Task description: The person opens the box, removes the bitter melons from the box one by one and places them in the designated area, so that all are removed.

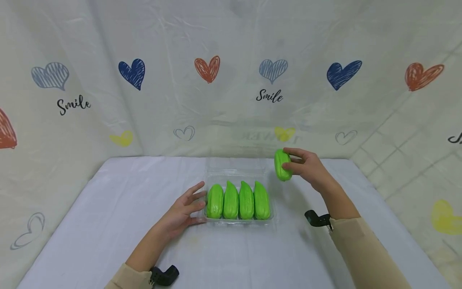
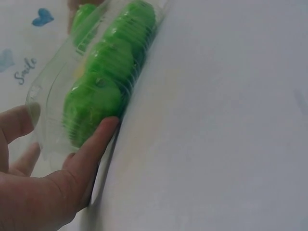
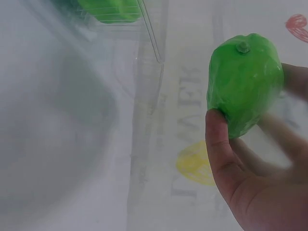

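Observation:
A clear plastic box (image 1: pixel 238 222) stands on the white-covered table with several long green mango-like fruits (image 1: pixel 231 200) side by side in it. My left hand (image 1: pixel 182 212) holds the box's left end, with the thumb at the front corner and the fingers spread along the side; the left wrist view shows fingertips on the plastic. Above and to the right of the box, my right hand (image 1: pixel 306 166) grips another green mango-like fruit (image 3: pixel 245 82) between thumb and fingers. It is raised off the table, and its stubby stem end shows in the right wrist view.
The box's transparent lid (image 1: pixel 234 162) stands raised at its back. A white cloth (image 1: pixel 108 224) covers the table. Behind hangs a pale sheet (image 1: pixel 231 32) printed with hearts and words. Each wrist wears a black camera mount (image 1: pixel 317 218).

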{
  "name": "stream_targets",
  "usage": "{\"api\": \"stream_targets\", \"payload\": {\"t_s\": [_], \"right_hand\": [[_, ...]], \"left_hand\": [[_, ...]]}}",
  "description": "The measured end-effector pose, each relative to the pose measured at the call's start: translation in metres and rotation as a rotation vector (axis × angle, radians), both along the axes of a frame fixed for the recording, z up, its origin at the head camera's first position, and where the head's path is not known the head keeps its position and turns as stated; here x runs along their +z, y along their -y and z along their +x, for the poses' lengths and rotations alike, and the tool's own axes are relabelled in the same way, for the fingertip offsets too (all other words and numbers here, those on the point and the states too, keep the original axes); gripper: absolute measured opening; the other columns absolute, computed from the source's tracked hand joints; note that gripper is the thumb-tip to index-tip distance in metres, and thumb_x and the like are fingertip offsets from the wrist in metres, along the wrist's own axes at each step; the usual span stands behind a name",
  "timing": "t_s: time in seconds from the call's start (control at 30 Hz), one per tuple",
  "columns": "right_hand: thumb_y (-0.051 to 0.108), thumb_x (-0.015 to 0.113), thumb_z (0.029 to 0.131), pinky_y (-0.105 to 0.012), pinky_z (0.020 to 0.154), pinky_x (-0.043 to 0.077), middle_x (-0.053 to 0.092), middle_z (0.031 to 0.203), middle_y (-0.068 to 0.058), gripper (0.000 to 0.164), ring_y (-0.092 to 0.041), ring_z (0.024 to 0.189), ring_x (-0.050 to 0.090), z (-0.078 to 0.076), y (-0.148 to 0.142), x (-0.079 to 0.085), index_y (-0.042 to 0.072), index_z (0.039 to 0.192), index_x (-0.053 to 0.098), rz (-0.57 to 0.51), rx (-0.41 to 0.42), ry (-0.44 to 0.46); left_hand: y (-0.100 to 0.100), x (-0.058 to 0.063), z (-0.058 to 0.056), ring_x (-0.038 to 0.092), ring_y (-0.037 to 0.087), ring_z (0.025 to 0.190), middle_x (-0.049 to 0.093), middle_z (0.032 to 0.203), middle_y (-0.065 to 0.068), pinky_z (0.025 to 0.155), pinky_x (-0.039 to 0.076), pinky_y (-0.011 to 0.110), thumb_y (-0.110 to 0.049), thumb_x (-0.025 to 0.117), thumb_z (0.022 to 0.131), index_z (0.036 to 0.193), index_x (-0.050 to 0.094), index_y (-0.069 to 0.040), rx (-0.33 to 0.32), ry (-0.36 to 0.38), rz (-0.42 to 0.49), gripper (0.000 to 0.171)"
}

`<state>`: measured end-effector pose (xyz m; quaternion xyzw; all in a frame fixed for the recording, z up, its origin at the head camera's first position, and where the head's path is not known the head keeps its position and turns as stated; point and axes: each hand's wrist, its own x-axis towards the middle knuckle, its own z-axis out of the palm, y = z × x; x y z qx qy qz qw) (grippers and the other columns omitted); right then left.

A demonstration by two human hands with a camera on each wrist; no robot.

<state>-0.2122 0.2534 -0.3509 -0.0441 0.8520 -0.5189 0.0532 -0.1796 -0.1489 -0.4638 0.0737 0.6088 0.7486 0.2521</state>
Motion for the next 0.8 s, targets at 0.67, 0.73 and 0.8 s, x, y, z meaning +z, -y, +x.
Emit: {"api": "stream_targets", "payload": {"t_s": [0.67,0.73,0.8], "right_hand": [[0.021,0.069,0.094,-0.02,0.084,0.053,0.037,0.155,-0.02,0.07,-0.036,0.142,0.039,-0.02,-0.013,-0.018,0.009,0.154,0.036,-0.078,-0.01,0.024],[0.021,0.069,0.094,-0.02,0.084,0.052,0.036,0.156,-0.02,0.07,-0.036,0.142,0.039,-0.023,-0.014,-0.021,0.008,0.154,0.037,-0.073,-0.01,0.022],[0.021,0.069,0.094,-0.02,0.084,0.052,0.036,0.156,-0.02,0.069,-0.036,0.143,0.038,-0.027,-0.015,-0.023,0.008,0.154,0.037,-0.066,-0.013,0.024]], "left_hand": [[0.003,0.0,-0.005,0.035,0.043,0.14,0.019,0.162,0.019,0.089,0.055,0.048,-0.006,0.066,0.093,0.158,0.024,-0.02,-0.024,-0.014,0.003,0.079],[0.003,-0.001,-0.005,0.034,0.043,0.141,0.019,0.162,0.02,0.089,0.055,0.049,-0.005,0.066,0.092,0.159,0.024,-0.02,-0.023,-0.012,0.008,0.08],[0.002,-0.001,-0.005,0.033,0.044,0.142,0.019,0.162,0.02,0.088,0.055,0.05,-0.005,0.066,0.092,0.159,0.023,-0.02,-0.02,-0.012,0.012,0.08]]}}
